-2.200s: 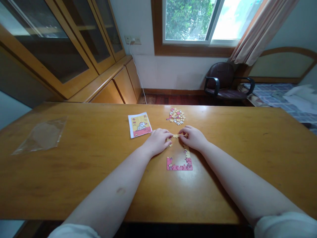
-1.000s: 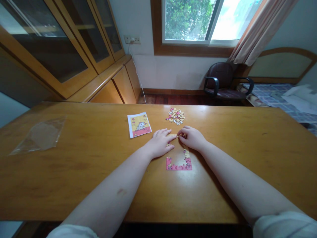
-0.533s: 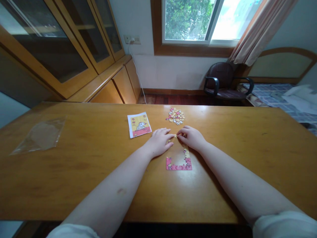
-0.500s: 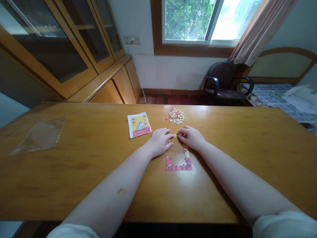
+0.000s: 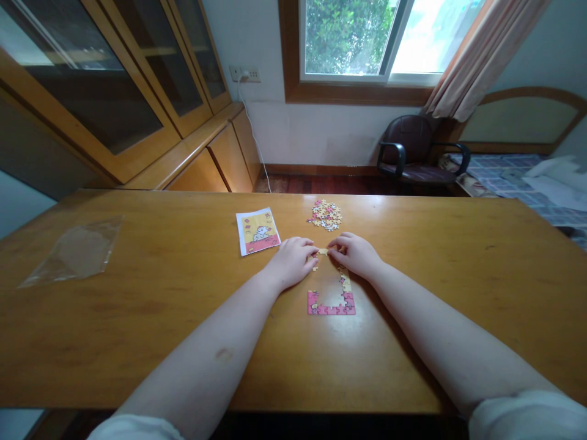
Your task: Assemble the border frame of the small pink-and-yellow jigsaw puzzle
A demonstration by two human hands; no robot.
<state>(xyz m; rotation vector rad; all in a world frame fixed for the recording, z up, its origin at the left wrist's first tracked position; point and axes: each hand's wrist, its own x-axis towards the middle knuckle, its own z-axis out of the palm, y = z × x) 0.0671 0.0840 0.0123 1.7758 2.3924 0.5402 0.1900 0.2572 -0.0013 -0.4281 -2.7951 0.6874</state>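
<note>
A partly built jigsaw frame (image 5: pixel 332 307), pink along the bottom and yellow up its right side, lies on the wooden table (image 5: pixel 183 305). At its top edge my left hand (image 5: pixel 291 261) and my right hand (image 5: pixel 358 253) meet, fingertips pinched on a short yellow strip of joined pieces (image 5: pixel 323 251). Both hands rest on the table and cover the frame's upper corners. A heap of loose puzzle pieces (image 5: pixel 326 215) lies just beyond my hands.
A printed reference picture (image 5: pixel 257 230) lies left of the heap. An empty clear plastic bag (image 5: pixel 76 249) sits at the far left. Beyond the table stand wooden cabinets (image 5: pixel 137 91), a dark office chair (image 5: pixel 415 153) and a window with a curtain.
My hands have stayed at the top of the frame, fingertips shifting slightly on the yellow strip. My left fingers drew back a little, so more of the strip shows.
</note>
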